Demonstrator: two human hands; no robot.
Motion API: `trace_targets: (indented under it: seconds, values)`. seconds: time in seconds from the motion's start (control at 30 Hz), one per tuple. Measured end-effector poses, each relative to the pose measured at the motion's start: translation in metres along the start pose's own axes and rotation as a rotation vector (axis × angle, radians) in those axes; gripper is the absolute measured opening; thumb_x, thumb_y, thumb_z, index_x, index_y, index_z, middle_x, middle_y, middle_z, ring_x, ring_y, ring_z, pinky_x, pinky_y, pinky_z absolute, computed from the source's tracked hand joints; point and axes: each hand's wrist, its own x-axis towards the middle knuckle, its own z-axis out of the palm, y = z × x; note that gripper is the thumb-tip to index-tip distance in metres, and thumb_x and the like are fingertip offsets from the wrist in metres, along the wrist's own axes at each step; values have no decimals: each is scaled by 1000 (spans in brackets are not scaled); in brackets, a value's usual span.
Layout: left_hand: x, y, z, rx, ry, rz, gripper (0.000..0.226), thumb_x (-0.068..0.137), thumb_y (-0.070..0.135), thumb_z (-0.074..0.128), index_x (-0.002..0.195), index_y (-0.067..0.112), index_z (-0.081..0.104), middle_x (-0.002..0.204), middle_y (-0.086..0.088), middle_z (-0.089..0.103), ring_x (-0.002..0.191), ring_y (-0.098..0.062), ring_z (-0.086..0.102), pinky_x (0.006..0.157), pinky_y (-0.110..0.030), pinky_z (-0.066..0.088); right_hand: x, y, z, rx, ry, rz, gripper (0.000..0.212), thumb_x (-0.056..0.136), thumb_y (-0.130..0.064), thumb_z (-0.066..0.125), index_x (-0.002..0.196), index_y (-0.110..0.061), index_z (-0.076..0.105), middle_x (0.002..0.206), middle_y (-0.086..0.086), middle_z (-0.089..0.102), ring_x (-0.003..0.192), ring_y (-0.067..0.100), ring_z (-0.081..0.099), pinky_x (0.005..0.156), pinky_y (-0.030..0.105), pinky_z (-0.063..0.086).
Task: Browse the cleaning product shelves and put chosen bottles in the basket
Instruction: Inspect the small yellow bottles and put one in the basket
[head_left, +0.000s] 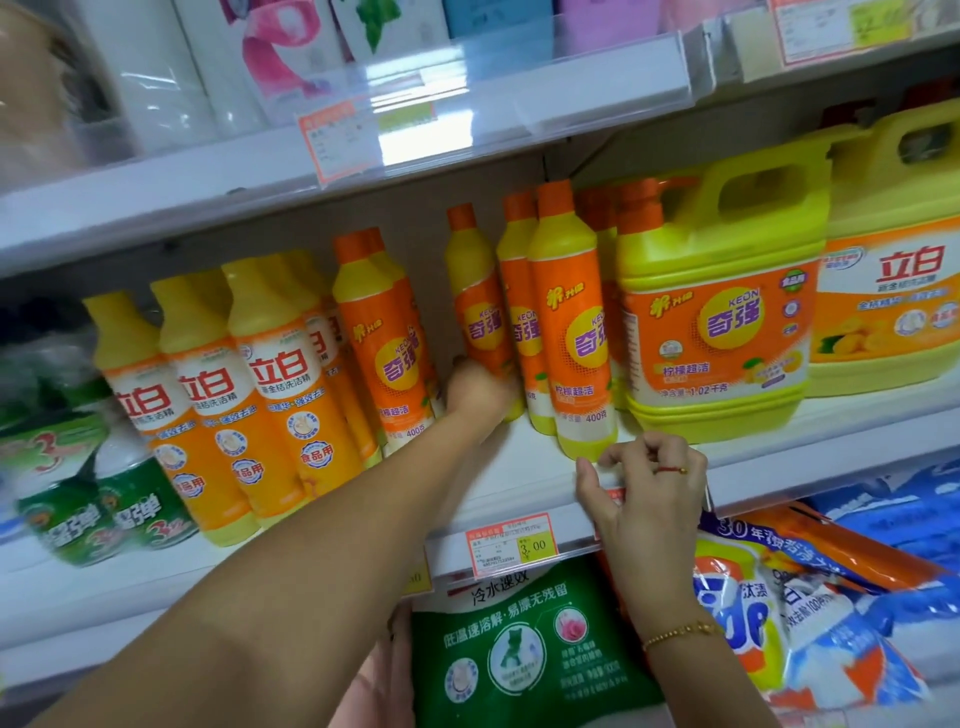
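The left hand (480, 387) is stretched deep into the shelf (524, 467) and holds the lower part of a slim orange and yellow bottle (475, 296). The picture is blurred there, but the thumb and fingers appear to be wrapped round the bottle just above its base. The bottle stands towards the back of the shelf. It is close to upright, its cap leaning a little to the left, so its long axis runs straight up from the grip and most of its height is above the hand. On its right it touches a tight row of the same bottles (571, 322), and beyond that row stands a large yellow jug (722, 312). On its left there is a gap, then another orange bottle (384, 343). The way out therefore looks to be towards the person along the bare strip of shelf, with the base kept low so that the tall top neither knocks the neighbours nor meets the shelf above. The right hand (644, 488) is nearer the person. It grips the front lip (574, 519) of the same shelf, fingers curled over the top and thumb against the face beside a price tag (511, 543). It looks to be steadying the person, and it lies just right of the likely path. No basket is in view, so where the bottle must travel cannot be told.
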Motion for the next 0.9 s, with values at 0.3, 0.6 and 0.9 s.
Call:
trace_targets:
  seconds: [0.3, 0.6, 0.9]
  values:
    - [-64, 22, -71, -117, -253, -91, 28, 82, 33, 74, 84, 15, 53, 100, -10, 65, 88, -29, 65, 78, -39, 57, 9, -7, -14, 73, -140, 80, 38, 80, -48, 51, 75, -12, 62, 92, 5, 48, 89, 12, 28, 76, 29, 34]
    - [-172, -15, -165, -315, -699, -213, 18, 87, 24, 65, 101, 13, 63, 88, -7, 71, 72, -18, 68, 59, -29, 57, 28, -74, -63, 360, -512, 217, 27, 91, -39, 57, 88, -13, 64, 87, -1, 63, 83, 18, 61, 73, 34, 47]
    - [-261, -116, -205, 238, -436, 83, 42, 67, 44, 73, 103, 31, 56, 100, 8, 68, 88, -8, 64, 77, -26, 52, 15, -182, -84, 694, -1012, 443, 38, 85, -48, 62, 102, -14, 63, 88, 13, 71, 59, 17, 65, 48, 24, 51]
